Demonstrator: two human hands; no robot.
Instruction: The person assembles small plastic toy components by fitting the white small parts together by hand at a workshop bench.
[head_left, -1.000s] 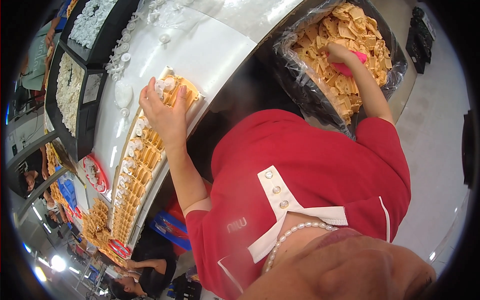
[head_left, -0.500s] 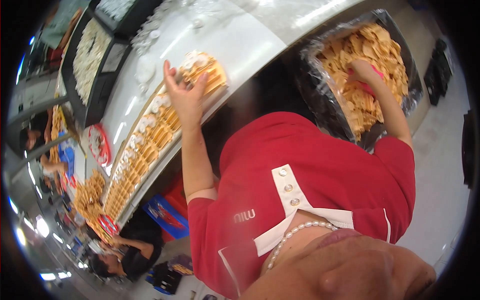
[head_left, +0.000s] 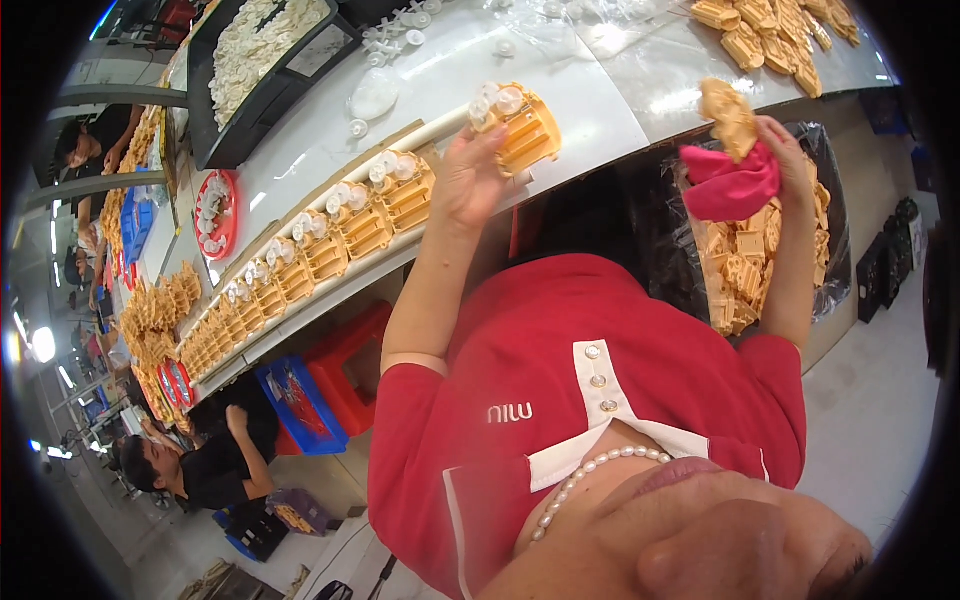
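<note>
My left hand [head_left: 468, 180] is closed on a yellow-orange moulded plastic part [head_left: 530, 138] with clear-white round pieces [head_left: 495, 102] at its top, at the near end of a row. Similar plastic parts [head_left: 365, 232], topped with the same round pieces, stand along a pale rail [head_left: 415, 135] at the table's edge. Raised above a box, my right hand [head_left: 790, 165] grips a bright pink cloth [head_left: 733, 188] and another yellow-orange plastic part [head_left: 730, 118]. No round pieces show on that one. Below it, loose plastic parts [head_left: 742, 270] fill the box lined with dark plastic film [head_left: 838, 262].
A black bin [head_left: 222, 140] of off-white pieces stands at the far left. Nearby lies a red tray [head_left: 230, 235] with round pieces. More plastic parts [head_left: 770, 35] are heaped at the far right. Blue [head_left: 315, 420] and red [head_left: 365, 365] crates sit below the table; a person [head_left: 205, 470] works at left.
My left hand has closed on the end part, which now stands apart from the row. My right hand has risen from the box with a plastic part and the pink cloth. The view has shifted.
</note>
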